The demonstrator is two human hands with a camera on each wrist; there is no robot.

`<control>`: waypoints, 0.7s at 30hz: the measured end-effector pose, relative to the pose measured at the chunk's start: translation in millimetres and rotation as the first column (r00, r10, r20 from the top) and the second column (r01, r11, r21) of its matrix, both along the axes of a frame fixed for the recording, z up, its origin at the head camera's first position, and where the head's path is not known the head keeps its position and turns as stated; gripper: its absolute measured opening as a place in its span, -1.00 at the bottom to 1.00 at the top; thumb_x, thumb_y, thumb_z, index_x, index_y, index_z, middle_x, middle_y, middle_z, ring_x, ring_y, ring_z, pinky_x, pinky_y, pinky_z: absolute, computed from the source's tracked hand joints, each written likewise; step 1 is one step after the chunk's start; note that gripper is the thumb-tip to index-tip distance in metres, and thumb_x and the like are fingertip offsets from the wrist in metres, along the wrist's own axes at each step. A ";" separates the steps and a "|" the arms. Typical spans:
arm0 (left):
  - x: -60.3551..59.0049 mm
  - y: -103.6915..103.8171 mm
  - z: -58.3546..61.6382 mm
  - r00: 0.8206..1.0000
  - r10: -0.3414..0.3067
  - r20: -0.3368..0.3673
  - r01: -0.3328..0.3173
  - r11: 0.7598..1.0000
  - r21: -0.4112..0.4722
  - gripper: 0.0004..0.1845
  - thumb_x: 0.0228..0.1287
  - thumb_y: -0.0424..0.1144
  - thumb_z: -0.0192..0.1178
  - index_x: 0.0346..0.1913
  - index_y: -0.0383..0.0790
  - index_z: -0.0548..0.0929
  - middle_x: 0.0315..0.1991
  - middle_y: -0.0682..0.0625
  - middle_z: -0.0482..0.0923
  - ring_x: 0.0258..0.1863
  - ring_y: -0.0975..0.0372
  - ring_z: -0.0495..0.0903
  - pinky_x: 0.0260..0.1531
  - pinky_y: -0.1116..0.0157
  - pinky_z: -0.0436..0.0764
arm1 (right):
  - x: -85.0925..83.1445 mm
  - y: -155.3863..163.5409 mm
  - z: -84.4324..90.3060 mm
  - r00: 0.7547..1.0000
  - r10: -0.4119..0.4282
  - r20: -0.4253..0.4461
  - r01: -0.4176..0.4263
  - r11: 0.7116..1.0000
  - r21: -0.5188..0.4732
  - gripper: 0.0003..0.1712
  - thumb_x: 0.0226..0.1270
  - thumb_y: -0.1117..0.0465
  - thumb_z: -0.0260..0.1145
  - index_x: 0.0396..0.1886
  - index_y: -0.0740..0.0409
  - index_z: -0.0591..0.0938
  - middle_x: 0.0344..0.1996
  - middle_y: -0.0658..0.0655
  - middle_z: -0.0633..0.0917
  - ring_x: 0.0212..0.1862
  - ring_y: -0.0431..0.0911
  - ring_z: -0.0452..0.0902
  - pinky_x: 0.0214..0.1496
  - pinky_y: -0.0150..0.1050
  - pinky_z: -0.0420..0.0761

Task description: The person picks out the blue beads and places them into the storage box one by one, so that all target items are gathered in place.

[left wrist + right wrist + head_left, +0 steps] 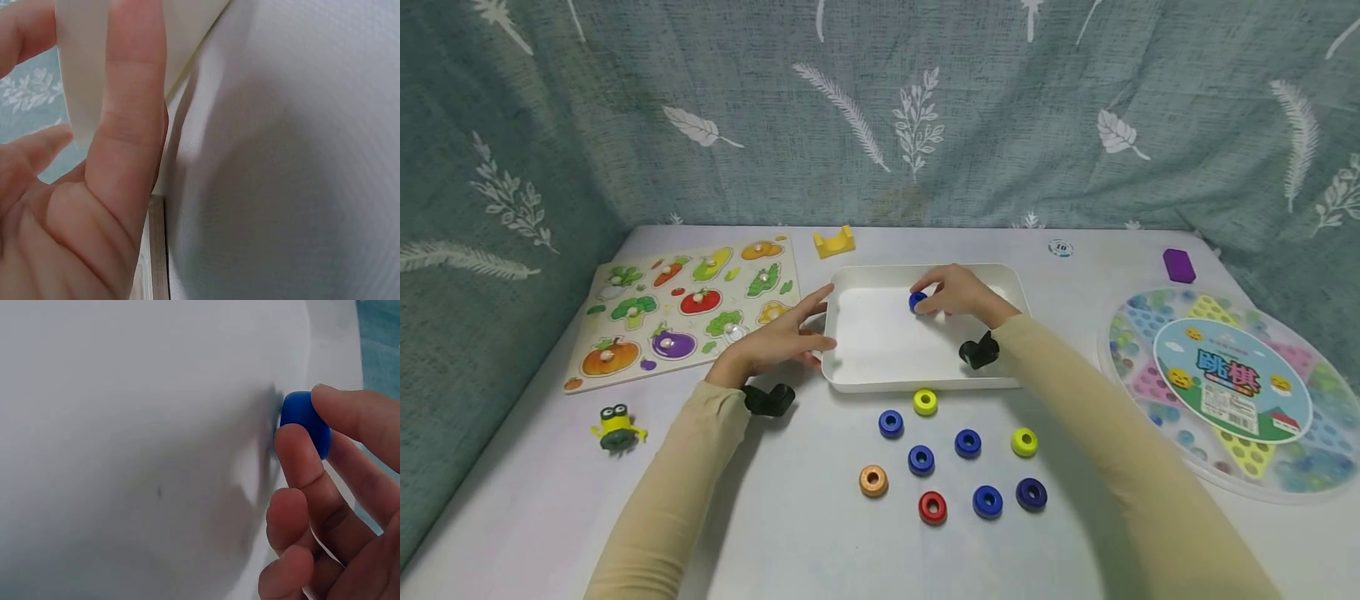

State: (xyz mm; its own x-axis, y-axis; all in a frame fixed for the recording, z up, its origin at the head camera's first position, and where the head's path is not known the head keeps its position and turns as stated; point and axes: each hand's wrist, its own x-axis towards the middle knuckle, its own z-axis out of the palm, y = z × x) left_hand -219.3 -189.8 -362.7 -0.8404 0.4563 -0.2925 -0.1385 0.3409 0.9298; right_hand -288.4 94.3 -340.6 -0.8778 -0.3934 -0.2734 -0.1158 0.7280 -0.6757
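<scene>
A white rectangular tray (pixel 872 350) lies at the table's middle. My right hand (pixel 951 292) reaches into it and pinches a blue ring (pixel 917 301) between thumb and fingers, just above the tray floor; the right wrist view shows the blue ring (pixel 304 422) held at the fingertips (pixel 300 456) over the tray floor (pixel 137 437). My left hand (pixel 778 337) rests with straight fingers against the tray's left rim; in the left wrist view a finger (pixel 128 112) lies along the tray wall (pixel 81 75). Several coloured rings, such as a red ring (pixel 932 507), lie in front of the tray.
A vegetable peg puzzle (pixel 688 308) lies at the left, a small yellow figure (pixel 617 427) before it. A round marble game board (pixel 1228 387) sits at the right. A yellow block (pixel 834 242) and a purple block (pixel 1178 266) lie near the curtain.
</scene>
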 end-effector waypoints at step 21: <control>-1.7 -0.1 -1.2 1.000 -0.020 0.005 0.020 1.000 -0.007 -0.04 0.27 -0.31 0.17 0.51 0.14 -0.26 0.50 -0.16 -0.33 0.29 -0.13 0.19 -0.18 0.21 0.61 | 19.4 2.2 22.5 0.998 0.043 -0.051 -0.047 0.997 -0.068 -0.41 0.24 0.12 0.35 0.28 0.03 0.48 -0.31 0.22 0.69 -0.23 0.08 0.54 -0.29 -0.23 0.46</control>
State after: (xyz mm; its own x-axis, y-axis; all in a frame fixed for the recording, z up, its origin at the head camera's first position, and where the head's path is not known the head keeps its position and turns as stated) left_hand -220.9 -189.9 -363.8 -0.8298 0.4707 -0.2998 -0.1362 0.3500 0.9268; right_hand -269.1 96.5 -318.0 -0.8705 -0.4494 -0.2006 -0.1823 0.6731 -0.7167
